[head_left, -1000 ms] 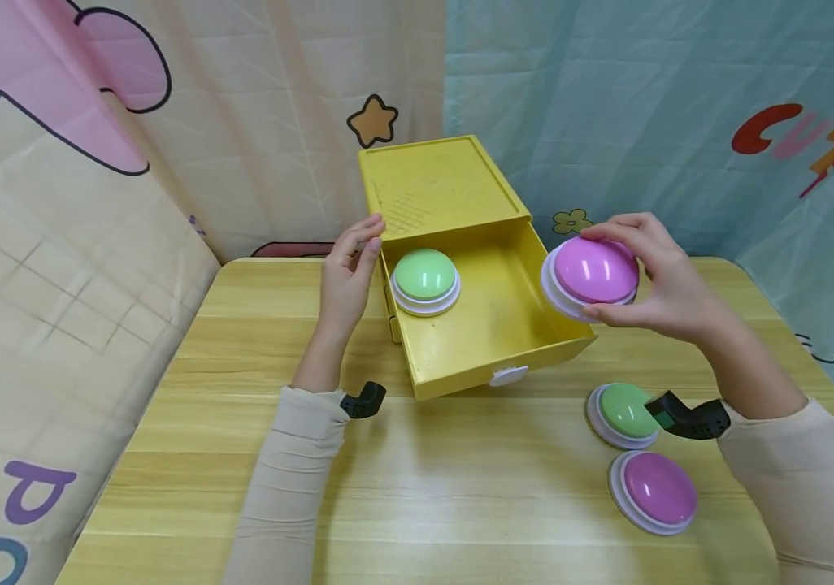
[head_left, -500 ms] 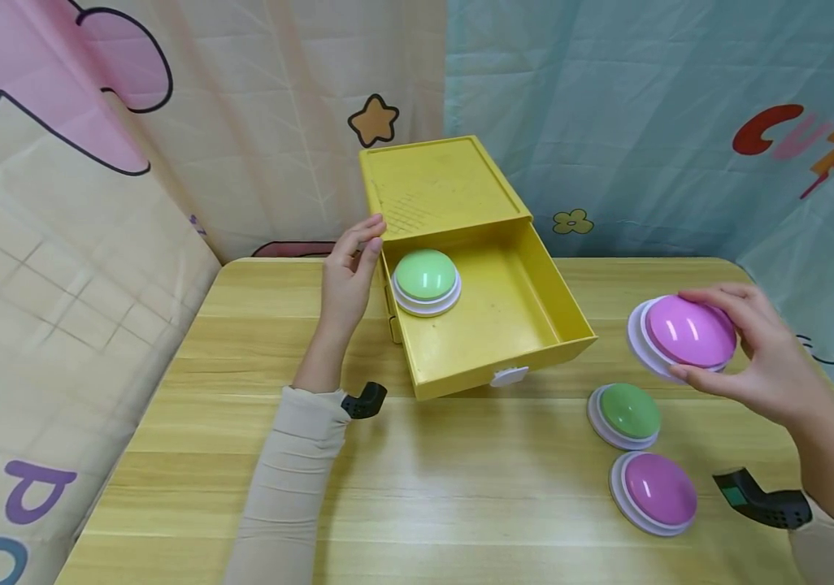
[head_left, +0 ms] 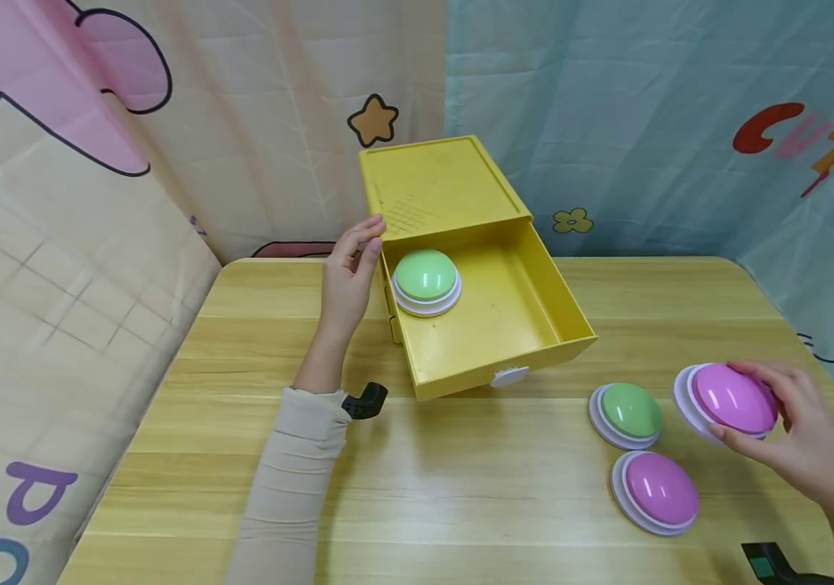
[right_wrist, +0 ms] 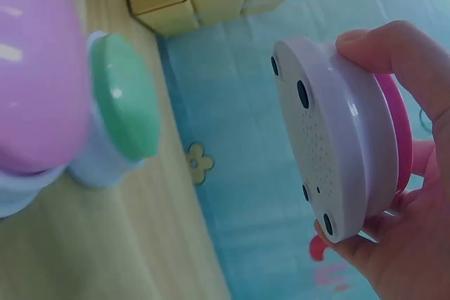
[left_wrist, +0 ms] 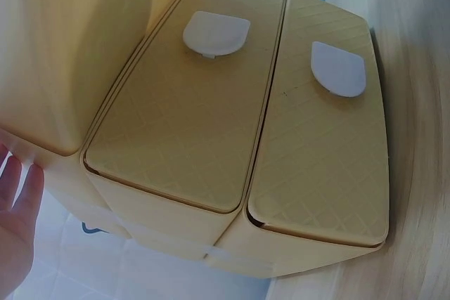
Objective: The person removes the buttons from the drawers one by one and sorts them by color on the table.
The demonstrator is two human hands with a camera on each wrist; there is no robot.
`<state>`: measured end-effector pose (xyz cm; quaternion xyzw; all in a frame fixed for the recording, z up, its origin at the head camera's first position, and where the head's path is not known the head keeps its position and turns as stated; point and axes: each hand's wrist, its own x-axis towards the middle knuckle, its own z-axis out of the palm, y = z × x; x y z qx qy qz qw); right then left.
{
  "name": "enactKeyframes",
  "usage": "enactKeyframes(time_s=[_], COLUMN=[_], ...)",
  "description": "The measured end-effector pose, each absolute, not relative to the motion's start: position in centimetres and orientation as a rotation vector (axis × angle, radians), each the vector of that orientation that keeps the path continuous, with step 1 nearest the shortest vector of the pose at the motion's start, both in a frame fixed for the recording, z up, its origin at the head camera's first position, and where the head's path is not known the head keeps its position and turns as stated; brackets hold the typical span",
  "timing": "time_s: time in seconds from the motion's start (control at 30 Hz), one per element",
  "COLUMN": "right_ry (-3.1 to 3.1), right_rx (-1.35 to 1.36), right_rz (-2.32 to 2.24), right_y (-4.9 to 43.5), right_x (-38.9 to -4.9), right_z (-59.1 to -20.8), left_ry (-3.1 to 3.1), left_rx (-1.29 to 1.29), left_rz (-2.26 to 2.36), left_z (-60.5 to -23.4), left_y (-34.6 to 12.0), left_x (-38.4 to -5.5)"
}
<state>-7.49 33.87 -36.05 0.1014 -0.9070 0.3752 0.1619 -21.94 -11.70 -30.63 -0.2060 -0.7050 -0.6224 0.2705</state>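
My right hand [head_left: 808,435] holds a pink button [head_left: 735,398] with a white base, raised above the table's right side. In the right wrist view the white underside of the held pink button [right_wrist: 320,145] shows dark feet and small holes. My left hand [head_left: 347,272], fingers fairly straight, touches the left side of a yellow drawer cabinet [head_left: 446,183] near its upper front corner. The cabinet's top drawer [head_left: 497,321] is pulled out, and a green button [head_left: 426,276] sits inside at its left. In the left wrist view the two lower drawers [left_wrist: 183,110] are closed.
On the wooden table [head_left: 497,504], right of the drawer, lie another green button [head_left: 631,410] and another pink button [head_left: 658,491], close together. A printed curtain [head_left: 644,122] hangs behind the table. The drawer's front, with a white handle [head_left: 509,375], juts toward me.
My right hand has carried the pink button from over the drawer's right edge out to the right and down, beside the loose green button. My left hand and the drawer have stayed put.
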Motion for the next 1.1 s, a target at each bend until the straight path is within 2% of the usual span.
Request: enactKeyframes(time_s=[0.47,0.93,1.1], right_ry=[-2.737,-3.131,-3.133], right_rx=[-0.022,-0.290,-0.280], right_rz=[0.992,0.881,0.885], right_y=[36.2,37.5,37.5], right_x=[-3.1,-2.9,-2.7], right_z=[-42.2,-44.1,-44.2], left_ry=[-1.893,-1.888,-1.888], left_rx=[-0.553,-0.544,-0.529], left_rz=[-1.678,-1.689,-1.695], left_z=[-30.5,-30.6,-30.6], left_y=[-11.5,-11.6,-11.5], left_x=[-21.9,-21.9,-22.0])
